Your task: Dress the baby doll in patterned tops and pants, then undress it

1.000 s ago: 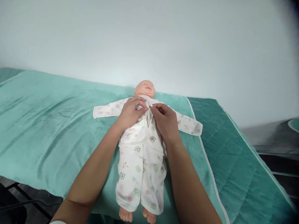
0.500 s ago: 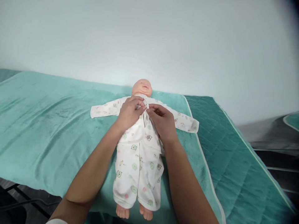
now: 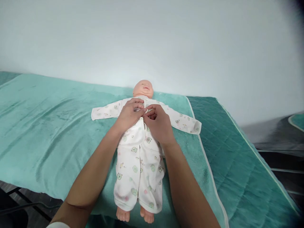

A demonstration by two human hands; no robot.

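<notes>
A baby doll (image 3: 143, 88) lies on its back with its head toward the wall and its arms stretched out sideways. It wears a white printed jacket (image 3: 132, 134) and matching trousers (image 3: 128, 177); bare feet stick out below. At the chest, my left hand (image 3: 132, 114) pinches the front edge of the jacket. Close against it, my right hand (image 3: 158, 122) grips the other side of the same opening, fingers bent. The fingertips of both hands meet at the middle of the jacket. What fastening lies between them is mostly hidden.
Under the doll spreads a light green blanket (image 3: 59, 126) with a pale edge. A darker quilted cover (image 3: 237, 158) shows to the right. Behind stands a white wall (image 3: 152, 41). Metal bars (image 3: 285, 172) are at the far right, and a dark cable (image 3: 30, 205) is at lower left.
My right hand has shifted slightly left, closer to my left hand. The jacket's front edges, lifted and apart before, now lie flatter and closer together.
</notes>
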